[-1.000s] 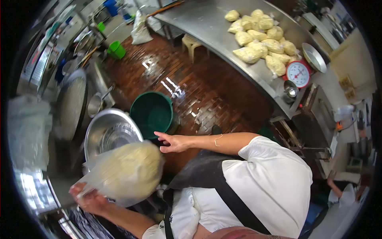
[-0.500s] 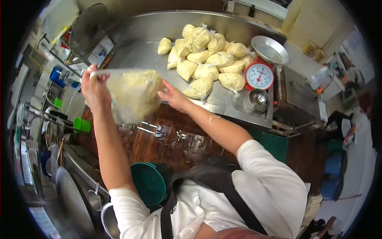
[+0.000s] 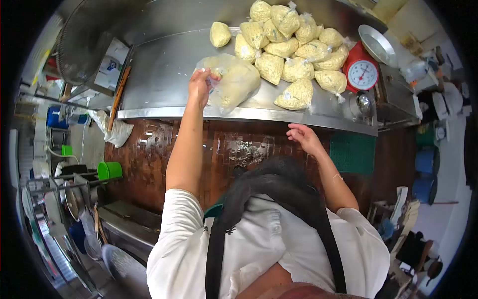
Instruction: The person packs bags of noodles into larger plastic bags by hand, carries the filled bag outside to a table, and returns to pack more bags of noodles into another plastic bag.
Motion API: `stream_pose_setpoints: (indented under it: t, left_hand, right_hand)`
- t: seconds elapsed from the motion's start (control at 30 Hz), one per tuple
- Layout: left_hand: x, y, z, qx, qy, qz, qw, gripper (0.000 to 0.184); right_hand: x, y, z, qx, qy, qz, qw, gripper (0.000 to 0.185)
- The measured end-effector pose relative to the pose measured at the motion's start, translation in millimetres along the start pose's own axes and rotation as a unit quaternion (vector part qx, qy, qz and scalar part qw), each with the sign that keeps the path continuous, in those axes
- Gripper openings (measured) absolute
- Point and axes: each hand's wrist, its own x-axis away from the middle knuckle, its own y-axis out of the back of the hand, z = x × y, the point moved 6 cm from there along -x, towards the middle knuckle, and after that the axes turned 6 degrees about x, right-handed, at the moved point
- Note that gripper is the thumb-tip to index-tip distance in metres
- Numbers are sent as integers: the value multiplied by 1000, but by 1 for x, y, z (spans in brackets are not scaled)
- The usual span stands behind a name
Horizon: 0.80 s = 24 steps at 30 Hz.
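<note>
My left hand (image 3: 200,87) is closed on the gathered top of a large clear plastic bag (image 3: 237,82) with pale yellow contents. The bag rests on the steel table (image 3: 164,74) near its front edge, somewhat blurred. My right hand (image 3: 305,139) hovers in front of that edge with nothing in it, its fingers loosely bent and apart. Several smaller tied bags of pale yellow, noodle-like strands (image 3: 296,94) lie heaped just to the right of the large bag. One small bag (image 3: 220,34) sits apart, farther back.
A red dial scale (image 3: 362,74) with a metal pan (image 3: 378,45) stands at the table's right end, a metal bowl (image 3: 359,105) in front of it. A wooden stick (image 3: 119,97) lies along the left end. A fan (image 3: 82,45) stands back left. The brown floor (image 3: 239,144) looks wet.
The large bag has moved from the air at the left onto the table. My right hand has let go of it and drawn back to the right. My view has turned.
</note>
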Motion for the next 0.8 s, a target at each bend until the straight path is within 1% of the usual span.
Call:
stream_pose_setpoints:
  t: [0.1,0.13,0.17,0.2,0.23,0.27,0.3,0.33,0.37,0.43,0.47,0.5,0.57,0.67,0.73,0.77,0.8]
  left_hand:
    - [-5,-12,-41,-143,31,-2,989,14]
    - [-13,-7,-51,-155,25,0,988,15]
    - [-21,3,-62,-167,20,2,986,15]
    - [-29,10,-71,-178,13,4,984,16]
    - [-36,12,-76,-180,29,27,983,17]
    - [-38,17,-81,-183,44,46,981,18]
    - [-35,18,-85,-184,57,62,979,19]
    - [-26,13,-88,-224,55,62,971,21]
    - [-24,17,-88,-213,62,58,973,21]
    - [-15,26,-85,-190,86,51,977,22]
    - [-9,28,-86,-195,84,28,977,25]
    - [-11,36,-78,-147,105,22,983,26]
    - [-5,27,-71,-114,122,33,985,29]
    - [-16,3,-65,-79,129,62,987,36]
    - [-31,-5,-74,-67,118,84,987,41]
    - [-35,-5,-78,-66,118,90,987,41]
    - [-39,-3,-83,-64,120,97,986,41]
  right_hand:
    - [-32,-34,38,102,107,-49,988,39]
    - [-43,-48,64,121,54,-52,990,46]
    - [-53,-61,97,197,122,-80,969,54]
    - [-66,-73,126,271,191,-108,937,61]
    - [-83,-85,145,286,234,-121,921,77]
    - [-98,-96,169,324,265,-155,895,84]
    - [-115,-106,180,343,316,-206,860,85]
    - [-137,-115,187,370,311,-235,844,84]
    - [-155,-118,190,394,302,-265,827,83]
    - [-187,-120,182,426,288,-234,825,80]
    - [-205,-118,180,446,284,-219,820,79]
    - [-221,-118,183,427,303,-185,832,72]
    - [-238,-129,179,385,328,-109,856,59]
    - [-271,-155,202,420,300,-251,819,30]
    - [-320,-162,174,490,158,-108,851,25]
    - [-337,-167,154,515,83,-35,853,28]
    - [-339,-168,154,493,107,-38,863,30]
